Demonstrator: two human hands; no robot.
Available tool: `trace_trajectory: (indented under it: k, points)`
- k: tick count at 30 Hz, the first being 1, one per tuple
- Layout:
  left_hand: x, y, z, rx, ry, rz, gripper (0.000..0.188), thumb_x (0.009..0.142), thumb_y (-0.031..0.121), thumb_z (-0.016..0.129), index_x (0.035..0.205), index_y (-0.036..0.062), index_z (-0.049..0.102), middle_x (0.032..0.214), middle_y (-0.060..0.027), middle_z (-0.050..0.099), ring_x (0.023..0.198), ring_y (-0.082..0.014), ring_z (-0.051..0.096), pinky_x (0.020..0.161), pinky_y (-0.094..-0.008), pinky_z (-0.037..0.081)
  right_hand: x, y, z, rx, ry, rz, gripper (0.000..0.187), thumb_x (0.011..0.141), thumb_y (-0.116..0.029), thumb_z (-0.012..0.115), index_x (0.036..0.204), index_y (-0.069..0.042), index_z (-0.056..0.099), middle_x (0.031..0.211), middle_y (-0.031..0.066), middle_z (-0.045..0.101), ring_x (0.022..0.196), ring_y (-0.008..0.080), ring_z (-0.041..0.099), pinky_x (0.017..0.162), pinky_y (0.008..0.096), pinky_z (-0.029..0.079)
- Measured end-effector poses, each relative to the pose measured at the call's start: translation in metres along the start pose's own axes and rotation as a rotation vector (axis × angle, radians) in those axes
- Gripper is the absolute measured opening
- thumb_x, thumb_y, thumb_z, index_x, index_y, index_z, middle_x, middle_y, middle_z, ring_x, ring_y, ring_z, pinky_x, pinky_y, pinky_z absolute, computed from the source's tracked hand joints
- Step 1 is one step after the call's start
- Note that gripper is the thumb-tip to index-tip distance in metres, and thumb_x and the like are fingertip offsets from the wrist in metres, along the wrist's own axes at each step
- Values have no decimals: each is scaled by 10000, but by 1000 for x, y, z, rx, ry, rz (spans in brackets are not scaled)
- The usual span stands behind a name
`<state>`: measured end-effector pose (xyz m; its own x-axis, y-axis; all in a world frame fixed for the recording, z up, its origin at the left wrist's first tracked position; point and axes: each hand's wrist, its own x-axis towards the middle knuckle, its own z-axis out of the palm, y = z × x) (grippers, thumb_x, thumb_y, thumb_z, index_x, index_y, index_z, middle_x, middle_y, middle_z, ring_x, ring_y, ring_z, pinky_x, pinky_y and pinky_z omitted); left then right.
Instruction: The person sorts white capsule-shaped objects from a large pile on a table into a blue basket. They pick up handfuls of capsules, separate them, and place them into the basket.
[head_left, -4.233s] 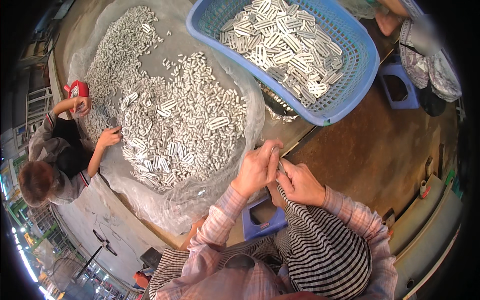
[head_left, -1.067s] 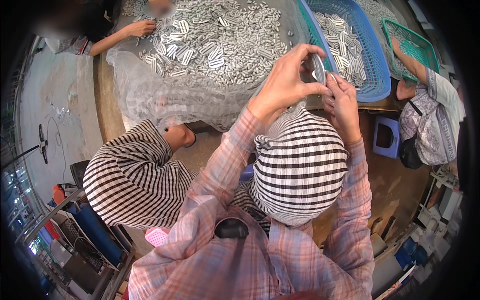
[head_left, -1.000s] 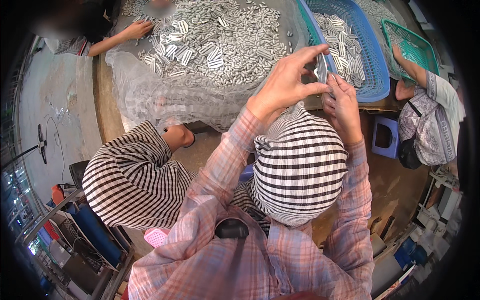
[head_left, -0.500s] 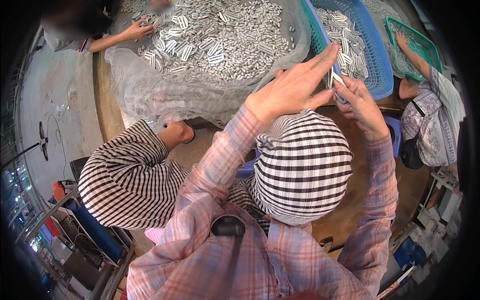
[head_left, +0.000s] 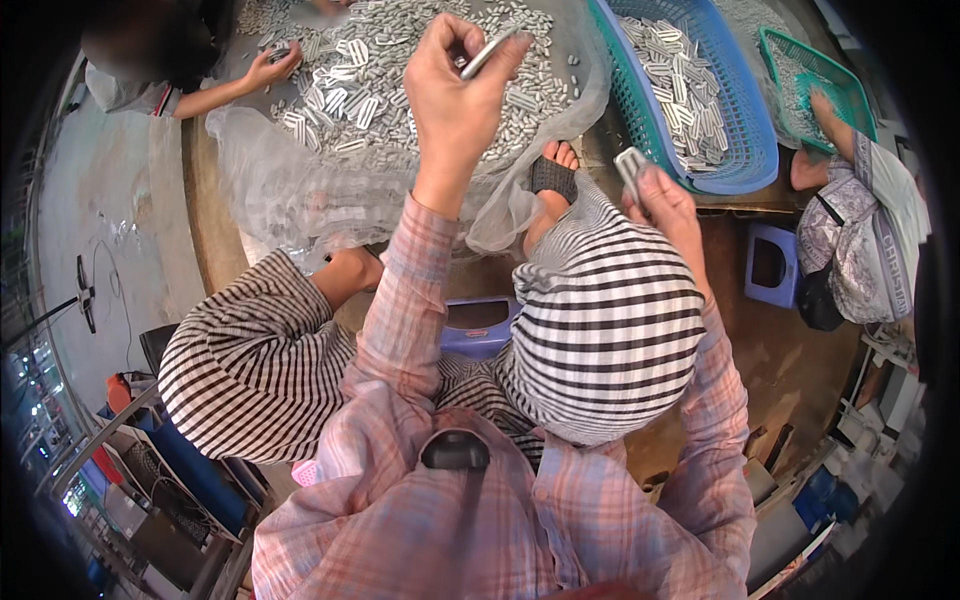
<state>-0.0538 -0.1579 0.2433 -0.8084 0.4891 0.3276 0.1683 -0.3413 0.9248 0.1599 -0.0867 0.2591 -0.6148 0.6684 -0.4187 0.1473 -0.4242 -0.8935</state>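
Note:
Raised over the heap of small silvery pieces [head_left: 512,122], my left hand [head_left: 455,95] is closed on a slim silvery metal piece [head_left: 490,50], seen nearly edge-on. My right hand [head_left: 672,208], by my checked knee, pinches a flat slotted metal piece [head_left: 631,165] that looks like a strap buckle. The two hands are well apart. Similar slotted pieces [head_left: 362,105] lie scattered on the heap. Many more slotted pieces [head_left: 685,95] fill the blue basket [head_left: 755,150], just beyond my right hand.
Sheer netting [head_left: 300,195] lies under the heap and hangs over the near edge. A co-worker's hand [head_left: 272,68] is at the heap's left. Another person's hand [head_left: 822,103] reaches into a green basket [head_left: 868,105]. Purple stools [head_left: 476,342] stand below.
My hands were together at the blue basket's near edge. The left has swung leftward over the heap with a metal piece; the right has drawn back toward my knee, holding a slotted piece.

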Motion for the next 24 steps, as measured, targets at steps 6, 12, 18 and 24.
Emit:
trace_trajectory:
  k: [6, 12, 18, 24]
  points:
    - [-61, -21, 35, 255, -411, -466, 194, 721, 115, 688, 876, 17, 621, 738, -91, 646, 662, -181, 638, 622, -310, 502, 46, 21, -12, 146, -61, 304, 437, 998, -404, 346, 1117, -31, 539, 835, 59, 610, 681, 121, 599, 502, 224, 490]
    - [-75, -17, 50, 138, -330, -96, 310, 738, -36, 587, 1034, 41, 641, 1024, -112, 631, 878, -207, 642, 670, -308, 525, 102, 32, -73, 693, -404, 164, 447, 995, -355, 348, 1234, 9, 448, 1109, 178, 564, 905, 265, 610, 691, 360, 561]
    - [-16, -121, -17, 741, -267, -77, 248, 738, -26, 583, 954, 45, 681, 981, -129, 665, 865, -286, 632, 773, -346, 501, 152, -66, -172, -517, 541, -376, 418, 911, -242, 549, 1246, -2, 480, 1189, 211, 546, 993, 303, 602, 762, 370, 536]
    - [-12, -192, -141, 1110, -29, -568, 675, 675, 158, 729, 1269, -5, 452, 1215, -244, 498, 1091, -385, 502, 941, -440, 408, 191, 10, -70, -1088, 252, -586, 256, 853, -169, 597, 1068, -36, 636, 1073, 143, 627, 907, 326, 626, 800, 386, 493]
